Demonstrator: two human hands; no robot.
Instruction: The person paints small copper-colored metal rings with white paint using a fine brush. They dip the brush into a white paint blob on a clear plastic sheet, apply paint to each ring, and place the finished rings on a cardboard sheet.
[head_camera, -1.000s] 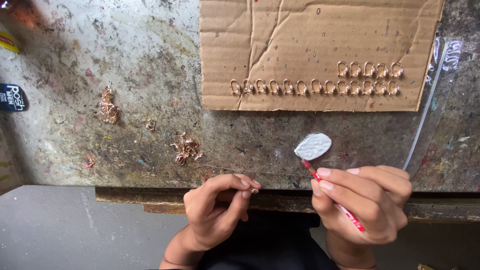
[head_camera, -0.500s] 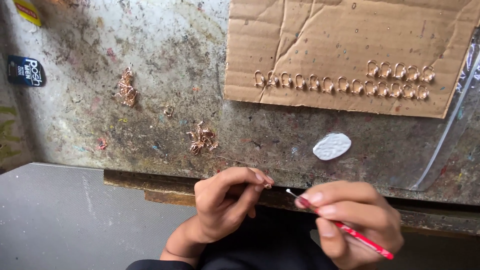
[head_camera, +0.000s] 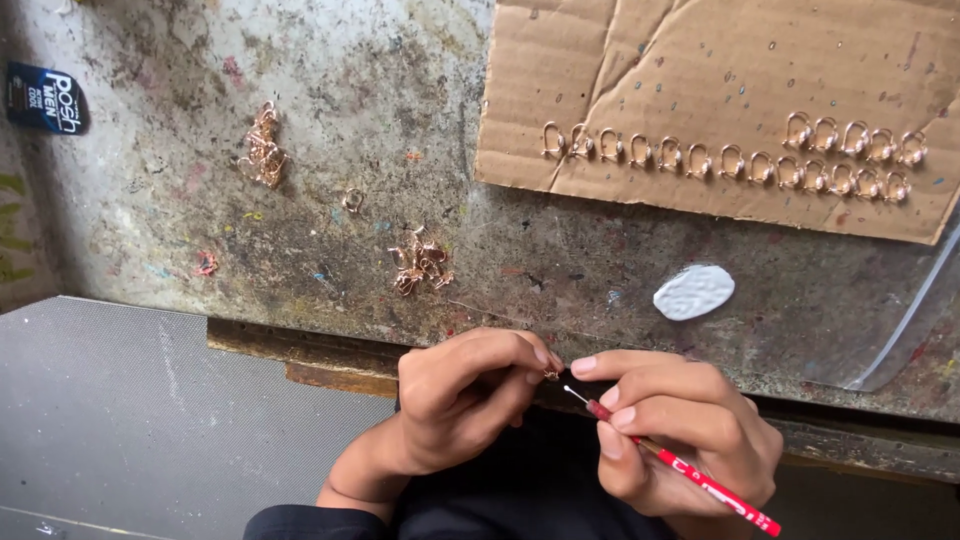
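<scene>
The tabletop (head_camera: 330, 60) carries a cardboard sheet (head_camera: 720, 80) at its far right. A row of small hooks (head_camera: 730, 160) lies along the sheet's near edge. A flat putty patch (head_camera: 694, 292) sits nearer, right of centre. A hook cluster (head_camera: 420, 265) lies left of it; another pile (head_camera: 263, 150) lies farther left and back. Both hands, left hand (head_camera: 455, 400) and right hand (head_camera: 680, 430), meet at the tabletop's near edge, side by side. The right holds a thin tool (head_camera: 690, 470).
</scene>
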